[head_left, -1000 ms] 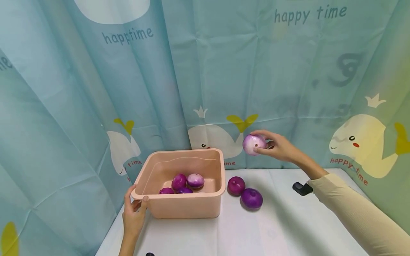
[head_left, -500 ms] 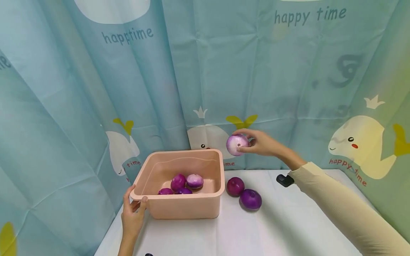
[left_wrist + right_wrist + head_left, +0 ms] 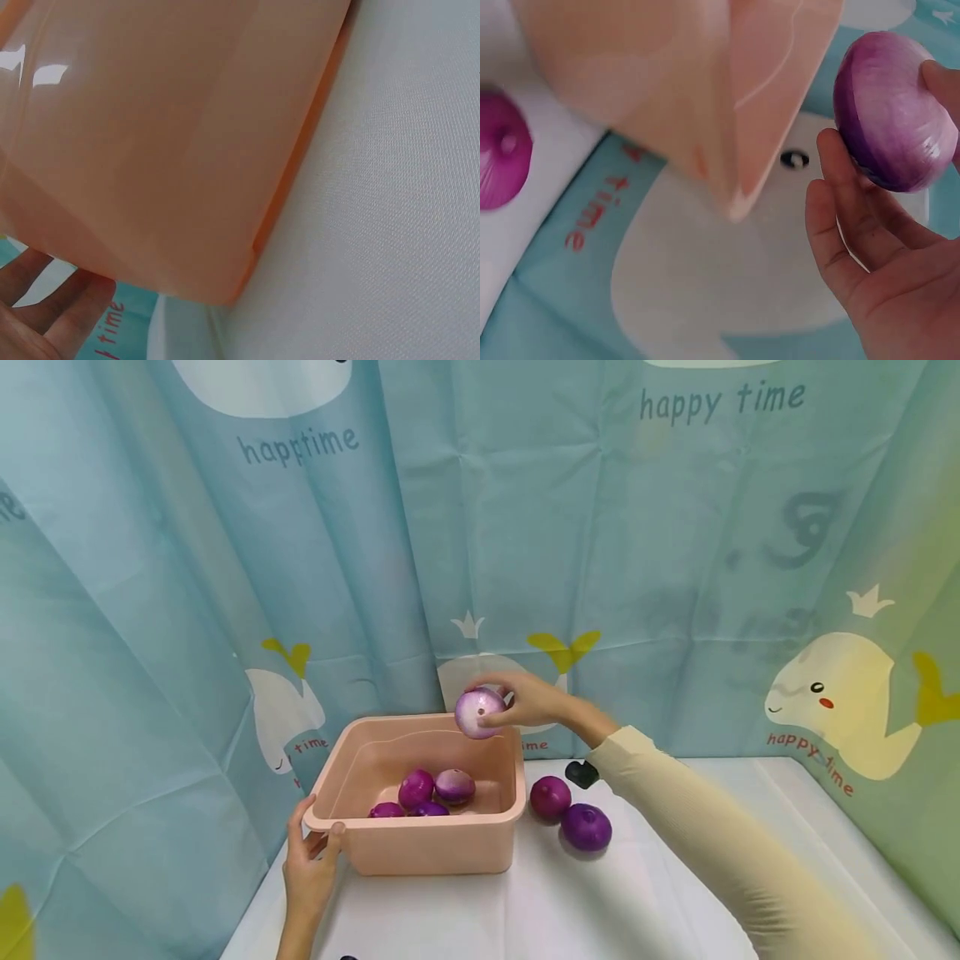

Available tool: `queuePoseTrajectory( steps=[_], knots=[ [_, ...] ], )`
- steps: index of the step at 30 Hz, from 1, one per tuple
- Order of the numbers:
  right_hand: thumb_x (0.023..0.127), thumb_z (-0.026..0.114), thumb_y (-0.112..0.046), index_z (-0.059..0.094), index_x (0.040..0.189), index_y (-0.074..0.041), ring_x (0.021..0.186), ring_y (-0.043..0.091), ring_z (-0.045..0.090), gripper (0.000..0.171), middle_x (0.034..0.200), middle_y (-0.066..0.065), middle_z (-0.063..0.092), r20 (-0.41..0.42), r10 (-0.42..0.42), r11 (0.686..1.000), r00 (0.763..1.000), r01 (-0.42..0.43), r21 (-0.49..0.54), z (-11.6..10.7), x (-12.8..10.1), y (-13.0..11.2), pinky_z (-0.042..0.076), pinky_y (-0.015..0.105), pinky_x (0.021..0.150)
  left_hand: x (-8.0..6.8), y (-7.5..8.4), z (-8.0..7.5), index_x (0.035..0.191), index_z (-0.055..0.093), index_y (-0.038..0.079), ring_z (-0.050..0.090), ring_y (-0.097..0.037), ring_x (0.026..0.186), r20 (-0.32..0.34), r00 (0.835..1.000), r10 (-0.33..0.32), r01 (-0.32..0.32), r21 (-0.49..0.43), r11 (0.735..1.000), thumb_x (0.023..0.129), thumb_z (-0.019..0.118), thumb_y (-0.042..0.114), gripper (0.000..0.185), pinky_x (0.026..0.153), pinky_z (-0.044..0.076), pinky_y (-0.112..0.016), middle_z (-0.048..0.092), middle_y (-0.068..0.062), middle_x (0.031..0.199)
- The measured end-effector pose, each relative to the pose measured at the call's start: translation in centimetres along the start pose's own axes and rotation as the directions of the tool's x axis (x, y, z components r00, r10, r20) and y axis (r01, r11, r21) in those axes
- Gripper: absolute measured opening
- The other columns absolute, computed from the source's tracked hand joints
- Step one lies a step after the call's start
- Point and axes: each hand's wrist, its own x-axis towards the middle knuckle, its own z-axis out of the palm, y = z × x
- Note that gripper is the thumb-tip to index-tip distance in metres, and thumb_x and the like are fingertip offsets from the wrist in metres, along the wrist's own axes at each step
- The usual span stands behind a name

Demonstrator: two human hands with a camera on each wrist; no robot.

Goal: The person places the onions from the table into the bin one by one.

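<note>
My right hand [image 3: 517,702] grips a pale purple onion [image 3: 479,712] in the air above the far right rim of the pink tub [image 3: 435,847]. In the right wrist view the onion [image 3: 892,112] sits in my fingers [image 3: 840,217] beside the tub's corner [image 3: 735,150]. My left hand [image 3: 311,860] holds the tub's near left corner, thumb over the rim; the left wrist view shows the tub's wall [image 3: 165,142] and my fingers [image 3: 52,315]. Several purple onions [image 3: 427,789] lie inside the tub. Two dark purple onions [image 3: 570,814] rest on the white table just right of it.
The white table [image 3: 600,910] stands against a teal curtain [image 3: 600,568] printed with whales and "happy time". A small black device [image 3: 581,772] shows under my right wrist. One onion [image 3: 499,161] lies on the cloth in the right wrist view.
My right hand has carried the pale onion leftward from right of the tub to above its far right rim. The left hand has stayed on the tub's corner.
</note>
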Motion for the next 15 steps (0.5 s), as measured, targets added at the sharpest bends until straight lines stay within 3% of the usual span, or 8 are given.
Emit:
queuePoseTrajectory(
  steps=[9,15],
  knots=[
    [0.087,0.084,-0.029,0.064,0.132,-0.022,0.095,0.019,0.062,0.050,0.119,0.001,0.066,0.088,0.044,0.998,0.995,-0.040,-0.044,3.5,3.3,-1.5,0.054,0.029,0.081,-0.1,0.1,-0.1,0.157,0.036,0.020,0.047,0.021,0.098,-0.003,1.000,-0.005,0.005,0.005,1.000,0.102,0.066,0.019,0.063,0.080,0.043,-0.002,0.048,-0.023,0.152],
    [0.090,0.082,-0.023,0.063,0.132,-0.021,0.105,0.019,0.060,0.046,0.120,0.002,0.064,0.150,0.059,0.998,0.987,-0.056,-0.027,5.0,4.4,-2.1,0.054,0.028,0.086,-0.1,-0.1,0.0,0.156,0.037,0.018,0.049,0.021,0.098,-0.013,1.000,0.025,-0.025,-0.008,1.000,0.102,0.065,0.016,0.062,0.082,0.043,-0.002,0.049,-0.023,0.151]
  ],
)
